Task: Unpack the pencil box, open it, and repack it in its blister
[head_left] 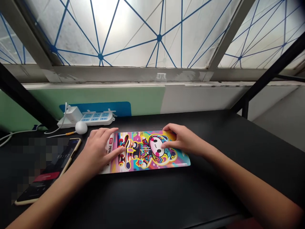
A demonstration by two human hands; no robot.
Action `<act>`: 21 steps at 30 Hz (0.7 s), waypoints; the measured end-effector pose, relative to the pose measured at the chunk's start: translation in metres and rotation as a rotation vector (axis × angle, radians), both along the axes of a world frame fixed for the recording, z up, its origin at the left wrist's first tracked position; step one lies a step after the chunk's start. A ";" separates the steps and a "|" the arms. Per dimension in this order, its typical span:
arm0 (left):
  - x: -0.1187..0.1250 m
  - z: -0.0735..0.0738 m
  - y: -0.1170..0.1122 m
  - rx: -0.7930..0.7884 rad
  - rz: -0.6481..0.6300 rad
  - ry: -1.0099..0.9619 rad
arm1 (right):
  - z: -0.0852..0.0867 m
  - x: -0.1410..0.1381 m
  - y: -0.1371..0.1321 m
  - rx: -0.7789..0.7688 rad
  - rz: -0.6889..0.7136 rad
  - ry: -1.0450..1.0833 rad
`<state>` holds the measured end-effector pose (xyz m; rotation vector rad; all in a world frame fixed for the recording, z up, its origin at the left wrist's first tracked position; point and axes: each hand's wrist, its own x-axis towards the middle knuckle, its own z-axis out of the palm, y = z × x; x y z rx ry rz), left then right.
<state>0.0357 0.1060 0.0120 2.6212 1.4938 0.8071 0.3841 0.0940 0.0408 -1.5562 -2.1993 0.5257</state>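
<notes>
A flat, colourful box [143,152] with a cartoon character printed on its lid lies on the black desk [166,197]. My left hand [98,150] rests on its left end, fingers stretched out flat over the white label edge. My right hand [183,140] lies on the right end, fingers spread, with the fingertips touching the cartoon face. Neither hand holds anything.
A phone [47,170] in a light case lies at the left. Behind it sit a white power strip [95,118] with a plugged-in charger [72,114], a small white ball [81,127] and cables. A clear cup [161,77] stands on the window ledge.
</notes>
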 end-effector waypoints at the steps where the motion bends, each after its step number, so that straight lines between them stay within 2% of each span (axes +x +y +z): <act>1: 0.000 0.005 -0.002 0.090 -0.021 -0.004 | 0.002 0.000 -0.003 0.096 -0.005 -0.002; 5: 0.002 0.020 -0.015 0.379 -0.080 -0.032 | 0.007 -0.001 -0.018 0.566 0.084 -0.025; 7: 0.003 0.024 -0.019 0.435 -0.105 -0.025 | 0.005 -0.004 -0.022 0.651 0.116 -0.041; 9: 0.004 0.024 -0.022 0.414 -0.151 0.019 | 0.002 -0.010 -0.025 0.650 0.153 -0.103; 14: 0.009 0.018 -0.023 0.209 -0.258 0.141 | -0.006 -0.025 -0.025 0.608 0.306 -0.250; 21: 0.010 0.023 -0.023 0.074 -0.204 0.139 | -0.007 -0.026 -0.026 0.478 0.332 -0.149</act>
